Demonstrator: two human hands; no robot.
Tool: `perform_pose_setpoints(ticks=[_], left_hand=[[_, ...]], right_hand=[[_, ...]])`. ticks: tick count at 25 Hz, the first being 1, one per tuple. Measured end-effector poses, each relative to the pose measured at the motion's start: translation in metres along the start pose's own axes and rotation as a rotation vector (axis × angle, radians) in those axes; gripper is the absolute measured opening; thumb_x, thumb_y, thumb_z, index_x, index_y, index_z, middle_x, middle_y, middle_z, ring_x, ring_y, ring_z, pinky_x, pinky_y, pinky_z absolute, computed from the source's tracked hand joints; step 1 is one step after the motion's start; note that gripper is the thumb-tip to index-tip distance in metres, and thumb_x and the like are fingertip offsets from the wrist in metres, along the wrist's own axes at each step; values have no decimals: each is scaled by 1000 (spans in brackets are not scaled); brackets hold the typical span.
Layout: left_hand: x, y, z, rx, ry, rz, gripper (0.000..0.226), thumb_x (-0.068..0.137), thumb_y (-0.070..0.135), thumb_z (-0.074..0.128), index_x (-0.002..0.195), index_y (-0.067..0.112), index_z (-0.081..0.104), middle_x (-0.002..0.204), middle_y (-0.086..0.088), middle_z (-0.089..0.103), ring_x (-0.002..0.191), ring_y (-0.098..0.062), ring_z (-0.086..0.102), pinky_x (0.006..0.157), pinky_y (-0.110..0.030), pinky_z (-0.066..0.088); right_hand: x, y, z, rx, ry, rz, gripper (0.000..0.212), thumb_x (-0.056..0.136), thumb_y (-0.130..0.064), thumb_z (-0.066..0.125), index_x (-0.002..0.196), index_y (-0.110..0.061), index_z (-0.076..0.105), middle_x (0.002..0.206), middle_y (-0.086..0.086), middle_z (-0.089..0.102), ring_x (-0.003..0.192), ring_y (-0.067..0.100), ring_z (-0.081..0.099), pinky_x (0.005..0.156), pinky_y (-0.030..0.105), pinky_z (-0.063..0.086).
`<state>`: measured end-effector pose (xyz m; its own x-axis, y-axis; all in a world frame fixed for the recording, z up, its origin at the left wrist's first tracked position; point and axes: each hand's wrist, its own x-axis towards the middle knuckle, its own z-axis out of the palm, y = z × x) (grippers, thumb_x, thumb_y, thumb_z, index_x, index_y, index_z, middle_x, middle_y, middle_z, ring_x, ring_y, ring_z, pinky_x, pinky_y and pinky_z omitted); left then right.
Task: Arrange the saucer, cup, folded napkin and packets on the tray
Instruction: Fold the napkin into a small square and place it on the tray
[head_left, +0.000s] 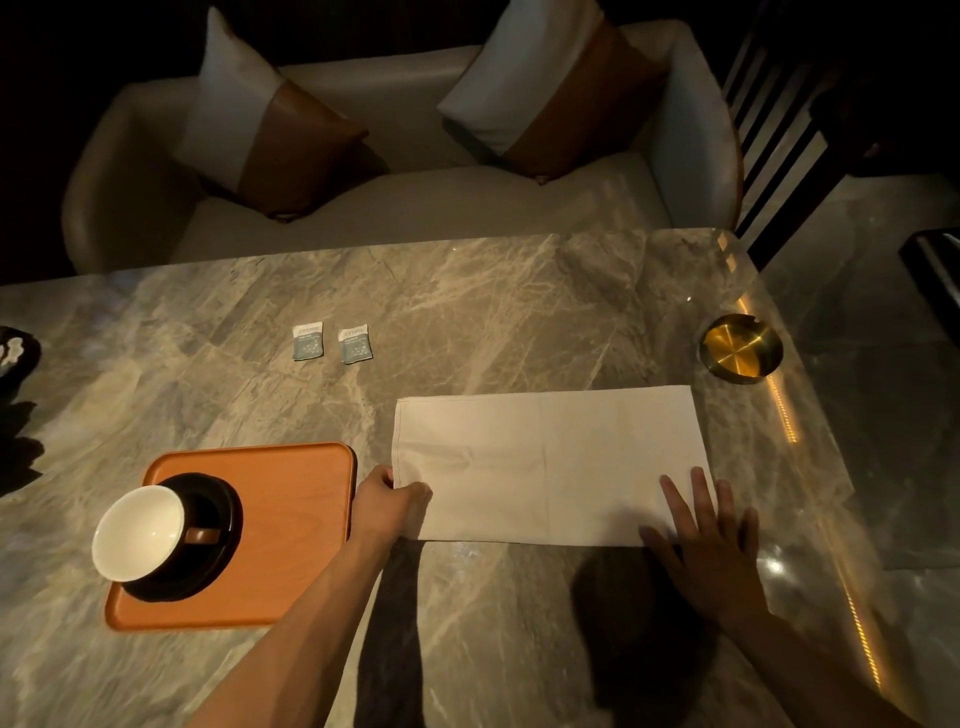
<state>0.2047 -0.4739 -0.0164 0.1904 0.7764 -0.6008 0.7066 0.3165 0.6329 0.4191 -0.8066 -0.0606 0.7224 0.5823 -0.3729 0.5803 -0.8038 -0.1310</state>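
Pinching the napkin's (545, 462) left edge, the left hand (387, 501) holds it on the table (467, 312); the right hand (711, 540) presses flat on its right corner, beside the tray (291, 519)

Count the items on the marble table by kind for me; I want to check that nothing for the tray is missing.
Orange rectangular wooden tray: 1
Black round saucer: 1
White-lined cup with brown handle: 1
Cream cloth napkin, folded into a long rectangle: 1
Pale blue-and-white paper packets: 2
Round brass ashtray: 1
Total: 7
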Motion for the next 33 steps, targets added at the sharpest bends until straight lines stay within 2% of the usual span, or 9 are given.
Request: perform_pose_setpoints(ticks=[7,13,16,18,21,25,27,31,33], left_hand=[[16,17,-28,-292,-282,-161,27,86,30,71,99,7,70,93,-13,77,86,-33,74,69,-42,59],[4,22,-17,-73,-6,169,20,90,22,63,86,3,61,70,-7,64,67,-21,56,56,-30,45],[-8,32,-19,-127,-50,251,12,91,16,61,91,4,62,70,-20,59,58,-20,51,46,-24,42],[-14,39,-21,-127,-70,305,10,91,11,62,91,1,62,76,-32,57,63,-23,50,52,-25,43],[-20,54,-22,-164,-149,350,13,88,5,62,88,-7,56,80,-28,57,71,-26,53,60,-22,51],[-35,78,-14,-232,-298,403,37,70,23,62,88,-8,52,88,-33,58,82,-36,51,79,-49,40],[-45,91,-4,-234,-348,438,35,70,25,61,88,-5,54,90,-41,55,83,-39,51,78,-52,37],[-66,117,21,-236,-395,503,27,72,25,62,83,1,55,83,-25,55,78,-34,47,72,-48,33],[-75,127,37,-233,-431,545,31,73,25,62,83,-2,52,79,-30,51,73,-36,45,68,-49,32]], right_hand=[[-2,-1,3,6,85,-17,75,88,-74,13,154,-39,7,165,3,-3,151,32,-6,118,62,1],[-5,24,9,48,140,90,74,91,-74,13,154,-35,11,165,7,9,151,30,2,118,61,9],[-6,37,10,8,124,160,75,92,-71,9,154,-29,10,165,7,9,151,29,0,117,64,1],[-6,37,8,-16,105,151,75,92,-70,11,154,-27,12,164,8,12,151,30,2,116,66,1],[-5,35,6,-4,84,140,76,91,-72,9,155,-32,2,165,6,4,151,29,-4,116,65,-4],[-3,39,8,54,73,144,79,88,-76,6,152,-35,-15,164,0,-14,149,23,-17,116,58,-17],[-3,39,10,85,94,144,79,88,-76,9,152,-35,-15,164,-1,-15,150,22,-16,115,54,-19],[-2,40,14,99,138,136,75,93,-70,14,154,-34,-9,165,-1,-8,151,23,-9,116,55,-15],[-2,40,15,80,150,134,73,94,-68,11,155,-32,-4,165,1,-2,151,25,-4,116,55,-14]])
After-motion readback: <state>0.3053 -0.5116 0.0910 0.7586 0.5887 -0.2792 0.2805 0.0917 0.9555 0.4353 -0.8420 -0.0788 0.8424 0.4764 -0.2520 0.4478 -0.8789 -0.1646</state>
